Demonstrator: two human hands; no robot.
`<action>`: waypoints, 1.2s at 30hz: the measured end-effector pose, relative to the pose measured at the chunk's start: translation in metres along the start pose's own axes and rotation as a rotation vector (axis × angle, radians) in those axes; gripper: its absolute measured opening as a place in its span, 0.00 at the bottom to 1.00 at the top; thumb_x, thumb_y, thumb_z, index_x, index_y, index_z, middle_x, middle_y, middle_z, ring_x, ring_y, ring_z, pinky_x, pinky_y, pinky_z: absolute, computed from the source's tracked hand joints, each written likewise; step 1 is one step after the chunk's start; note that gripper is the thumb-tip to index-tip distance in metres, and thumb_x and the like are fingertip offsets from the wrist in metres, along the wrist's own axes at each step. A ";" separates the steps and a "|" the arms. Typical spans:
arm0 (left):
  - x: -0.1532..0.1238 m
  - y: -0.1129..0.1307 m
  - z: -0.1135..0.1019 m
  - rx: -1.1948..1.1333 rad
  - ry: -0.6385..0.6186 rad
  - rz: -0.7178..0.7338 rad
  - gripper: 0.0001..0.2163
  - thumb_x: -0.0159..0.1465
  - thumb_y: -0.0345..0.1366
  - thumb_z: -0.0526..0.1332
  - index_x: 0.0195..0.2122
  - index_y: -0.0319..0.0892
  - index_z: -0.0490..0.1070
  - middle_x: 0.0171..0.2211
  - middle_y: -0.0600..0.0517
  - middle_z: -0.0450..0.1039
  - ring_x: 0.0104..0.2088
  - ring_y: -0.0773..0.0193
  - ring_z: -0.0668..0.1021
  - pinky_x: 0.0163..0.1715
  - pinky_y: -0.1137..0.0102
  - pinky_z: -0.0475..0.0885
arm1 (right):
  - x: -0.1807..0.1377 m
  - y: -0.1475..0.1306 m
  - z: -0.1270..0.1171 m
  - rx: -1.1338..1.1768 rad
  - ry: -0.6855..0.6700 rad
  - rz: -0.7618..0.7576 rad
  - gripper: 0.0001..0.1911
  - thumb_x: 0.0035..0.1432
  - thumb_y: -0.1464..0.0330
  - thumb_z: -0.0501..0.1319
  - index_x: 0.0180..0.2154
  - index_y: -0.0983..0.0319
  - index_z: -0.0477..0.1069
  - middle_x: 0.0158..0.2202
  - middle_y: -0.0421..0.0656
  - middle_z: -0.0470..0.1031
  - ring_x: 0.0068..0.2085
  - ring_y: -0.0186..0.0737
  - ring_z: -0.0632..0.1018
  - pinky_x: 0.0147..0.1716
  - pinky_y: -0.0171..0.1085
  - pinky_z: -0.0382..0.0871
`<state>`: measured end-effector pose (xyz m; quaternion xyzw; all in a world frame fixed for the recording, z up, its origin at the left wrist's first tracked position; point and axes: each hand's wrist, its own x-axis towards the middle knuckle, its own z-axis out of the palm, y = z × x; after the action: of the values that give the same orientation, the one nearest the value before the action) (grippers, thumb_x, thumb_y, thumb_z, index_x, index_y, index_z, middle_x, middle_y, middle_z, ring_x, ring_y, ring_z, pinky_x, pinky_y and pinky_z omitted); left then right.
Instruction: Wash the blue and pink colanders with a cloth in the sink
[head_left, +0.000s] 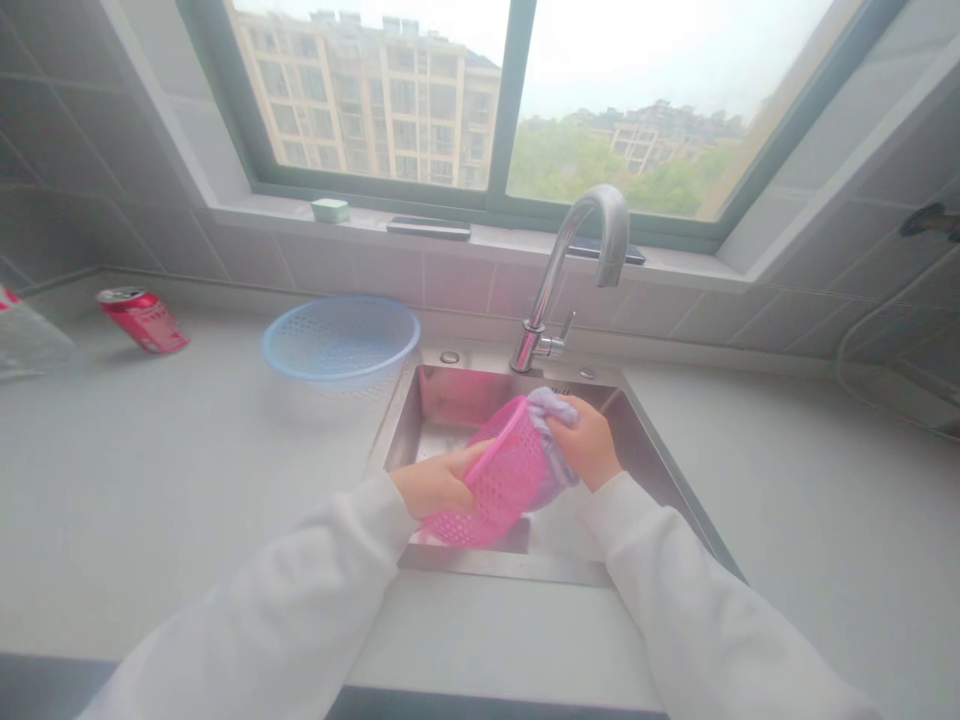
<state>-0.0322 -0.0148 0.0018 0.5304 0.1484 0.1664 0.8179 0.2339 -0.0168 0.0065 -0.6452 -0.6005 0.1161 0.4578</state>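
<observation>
Over the steel sink [517,566], a pink perforated plastic basket [499,490] is held tilted on its side. My left hand [442,482] grips its rim on the near left, thumb on one side of the wall and fingers on the other. A pale lavender cloth [556,465] is bunched in my right hand [585,440] and pressed against the basket's upper right edge and outer wall. Part of the cloth hangs down beside the basket. The fingertips of my right hand are partly hidden by the cloth.
A chrome faucet [555,270] arches behind the sink. To the left, a blue perforated basket [341,345] stands on the counter [187,480], with a red can [146,320] and a clear plastic bag [26,340] farther left. A green block [330,210] sits on the windowsill.
</observation>
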 end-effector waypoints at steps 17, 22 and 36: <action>0.007 0.017 0.005 -0.286 0.123 0.204 0.27 0.54 0.30 0.72 0.56 0.39 0.75 0.47 0.40 0.82 0.45 0.48 0.84 0.48 0.58 0.77 | 0.003 0.013 0.006 0.079 0.028 0.144 0.14 0.48 0.62 0.60 0.35 0.60 0.78 0.31 0.42 0.81 0.34 0.45 0.79 0.36 0.41 0.71; 0.009 0.006 0.002 -0.268 0.159 0.185 0.41 0.45 0.22 0.68 0.64 0.46 0.69 0.52 0.44 0.81 0.49 0.49 0.82 0.48 0.61 0.76 | -0.004 -0.001 0.005 0.122 0.031 0.027 0.13 0.50 0.64 0.59 0.37 0.59 0.78 0.34 0.42 0.82 0.37 0.46 0.80 0.39 0.42 0.73; 0.005 -0.004 0.000 -0.050 -0.022 0.063 0.51 0.43 0.20 0.63 0.72 0.51 0.61 0.57 0.49 0.78 0.58 0.46 0.77 0.55 0.60 0.70 | -0.017 -0.021 0.003 0.018 -0.086 -0.262 0.13 0.50 0.70 0.60 0.38 0.57 0.78 0.36 0.42 0.80 0.38 0.45 0.80 0.41 0.41 0.74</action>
<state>-0.0274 -0.0143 -0.0022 0.5159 0.1184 0.1900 0.8269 0.2136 -0.0330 0.0131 -0.5515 -0.6975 0.0883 0.4489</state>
